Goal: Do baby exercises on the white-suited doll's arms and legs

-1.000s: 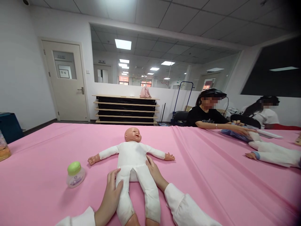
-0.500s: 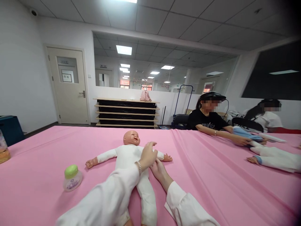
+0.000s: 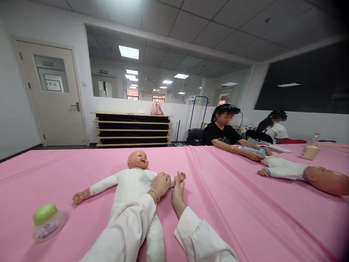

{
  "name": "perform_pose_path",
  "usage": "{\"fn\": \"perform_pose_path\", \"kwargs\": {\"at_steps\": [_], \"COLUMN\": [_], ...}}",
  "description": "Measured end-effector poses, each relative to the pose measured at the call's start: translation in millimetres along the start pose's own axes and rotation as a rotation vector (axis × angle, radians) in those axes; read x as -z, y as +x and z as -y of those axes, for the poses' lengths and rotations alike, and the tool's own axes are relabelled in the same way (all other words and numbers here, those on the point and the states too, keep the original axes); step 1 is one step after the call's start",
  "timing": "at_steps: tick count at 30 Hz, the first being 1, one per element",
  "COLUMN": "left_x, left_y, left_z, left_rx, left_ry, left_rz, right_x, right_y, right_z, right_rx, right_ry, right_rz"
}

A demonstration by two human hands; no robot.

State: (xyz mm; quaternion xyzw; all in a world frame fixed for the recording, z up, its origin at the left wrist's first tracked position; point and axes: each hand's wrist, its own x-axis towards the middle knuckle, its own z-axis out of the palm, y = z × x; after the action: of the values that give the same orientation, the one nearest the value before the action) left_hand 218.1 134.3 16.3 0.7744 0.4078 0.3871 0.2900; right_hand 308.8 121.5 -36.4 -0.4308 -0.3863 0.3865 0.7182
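Note:
A baby doll (image 3: 129, 185) with a white cloth body lies face up on the pink tablecloth (image 3: 218, 207), head away from me and arms spread. My left hand (image 3: 161, 183), a beaded bracelet at its wrist, closes around the doll's right-side arm near the elbow. Just beyond it, my right hand (image 3: 178, 191) grips the same arm at the wrist, thumb up against the small plastic hand (image 3: 181, 176). My sleeves cover part of the doll's belly and one leg. To the left stands a clear jar (image 3: 48, 223) with a green lid.
Across the table at right, a person in black (image 3: 225, 133) handles blue cloth at a second doll (image 3: 291, 169). A pump bottle (image 3: 311, 147) stands behind that doll. Another person in white (image 3: 276, 127) sits farther back. Stacked boards (image 3: 133, 127) are by the wall.
Both hands have moved outward along the doll's arm; the left has closed on it and the right now grips its wrist. The view has turned right.

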Motion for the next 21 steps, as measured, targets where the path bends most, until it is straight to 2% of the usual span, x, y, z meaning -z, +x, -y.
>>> {"fn": "perform_pose_path", "kwargs": {"at_steps": [2, 3, 7, 11, 16, 21], "left_x": [-1.1, -1.8, -6.0, -11.0, -9.5, -3.5], "left_y": [0, 0, 2, 8, 10, 10], "left_z": [-2, -3, -2, 4, 3, -2], "left_rx": [0.000, -0.005, -0.014, 0.073, 0.118, 0.126], "left_ry": [-0.068, -0.115, -0.364, -0.544, -0.676, -0.712], "left_rz": [-0.026, -0.038, -0.021, -0.030, -0.038, 0.034], "right_x": [-5, -8, -19, -22, -22, -20], "right_y": [-6, -9, -18, -19, -17, -13], "right_z": [9, 13, 18, 18, 19, 20], "right_rx": [0.034, 0.033, 0.007, 0.054, 0.081, 0.076], "right_ry": [0.014, 0.014, -0.061, -0.111, -0.148, -0.146], "right_rz": [-0.134, -0.152, -0.058, -0.041, 0.003, -0.036]}}
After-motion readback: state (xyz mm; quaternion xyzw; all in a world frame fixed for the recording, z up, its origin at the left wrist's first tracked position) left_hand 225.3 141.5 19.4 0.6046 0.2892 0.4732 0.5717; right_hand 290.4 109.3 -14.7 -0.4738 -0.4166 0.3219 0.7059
